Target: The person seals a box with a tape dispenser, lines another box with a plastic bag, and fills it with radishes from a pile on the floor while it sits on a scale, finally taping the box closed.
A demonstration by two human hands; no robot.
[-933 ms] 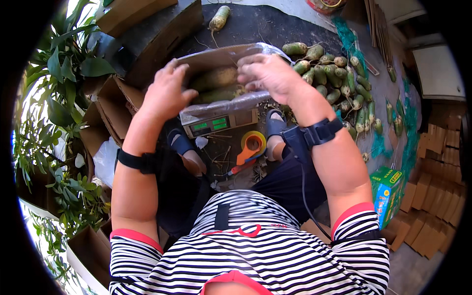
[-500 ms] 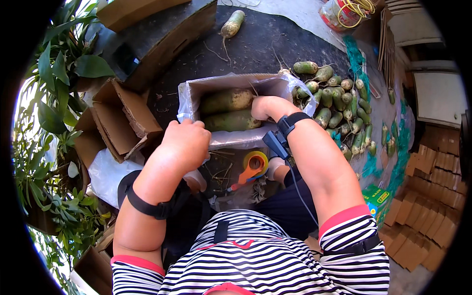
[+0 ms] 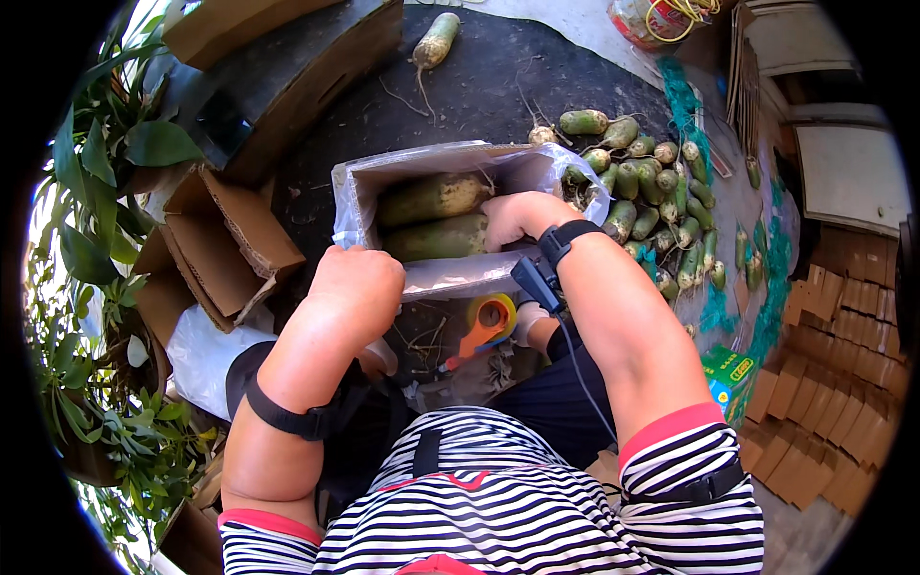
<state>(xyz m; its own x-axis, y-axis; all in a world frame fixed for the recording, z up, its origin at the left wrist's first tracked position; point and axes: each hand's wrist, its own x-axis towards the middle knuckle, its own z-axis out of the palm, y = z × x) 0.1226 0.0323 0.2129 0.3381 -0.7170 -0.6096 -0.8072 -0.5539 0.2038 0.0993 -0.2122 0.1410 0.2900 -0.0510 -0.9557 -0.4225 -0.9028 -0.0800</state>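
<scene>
A cardboard box (image 3: 460, 275) lined with clear plastic film (image 3: 347, 206) stands in front of me. Two big green radishes (image 3: 431, 197) lie side by side in it, their pale ends to the right. My right hand (image 3: 517, 218) reaches in over the right side, its fingers curled against the right end of the nearer green radish (image 3: 431, 240); some fingertips are hidden. At the near left corner, my left hand (image 3: 359, 286) is closed on the box edge and its film.
Many green radishes (image 3: 661, 182) are heaped to the right, and one radish (image 3: 437, 40) lies at the back. An orange tape dispenser (image 3: 479, 331) rests between my feet. Open cartons (image 3: 230, 249) and plants (image 3: 86, 220) stand left; flattened cardboard (image 3: 834, 383) is stacked right.
The whole scene has shifted slightly left in view. My left hand has closed in on the box's near left corner. My right hand stays at the radish's end.
</scene>
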